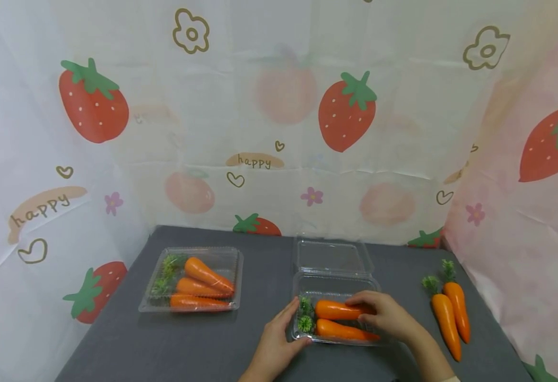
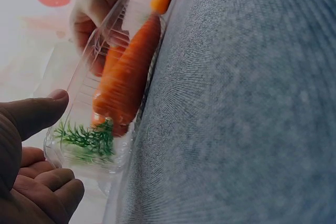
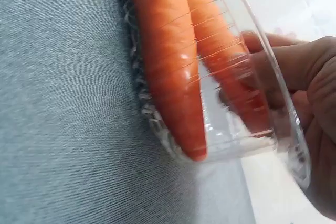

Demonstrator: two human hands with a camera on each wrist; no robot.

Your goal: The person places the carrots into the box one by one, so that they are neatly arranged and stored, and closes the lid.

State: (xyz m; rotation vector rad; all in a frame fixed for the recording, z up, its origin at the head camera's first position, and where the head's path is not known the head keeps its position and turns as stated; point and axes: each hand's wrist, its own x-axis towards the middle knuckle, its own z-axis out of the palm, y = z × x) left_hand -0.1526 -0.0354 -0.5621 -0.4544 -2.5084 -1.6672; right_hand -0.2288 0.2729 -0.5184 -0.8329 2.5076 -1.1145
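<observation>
1. Strawberry-print cloth (image 1: 260, 32), with small flowers, hearts and the word "happy", hangs behind and along both sides of your desk (image 1: 212, 350), whose surface is a dark grey ribbed fabric.
2. Before you, right of centre, sits an open clear plastic container (image 1: 338, 283), its hinged lid (image 1: 329, 257) folded back on the far side.
3. Inside it lie two orange carrots side by side, the far carrot (image 1: 331, 309) and the near carrot (image 1: 341, 330), with their leafy green tops (image 1: 305, 323) at the left wall and their tips pointing right.
4. Your left hand (image 1: 275, 339) is at the near left corner of that container; its fingers are relaxed rather than clenched, set against the left side, with the thumb by the front edge.
5. Your right hand (image 1: 389, 315) reaches over the right rim, its fingers and thumb grasping the far carrot near its tip.
6. To your left stands a second clear container (image 1: 239, 268), which looks closed, holding three carrots (image 1: 195, 287), tops to the left.
7. To your right, two loose carrots (image 1: 447, 321) lie together on the fabric, tops away from you, tips towards you.
</observation>
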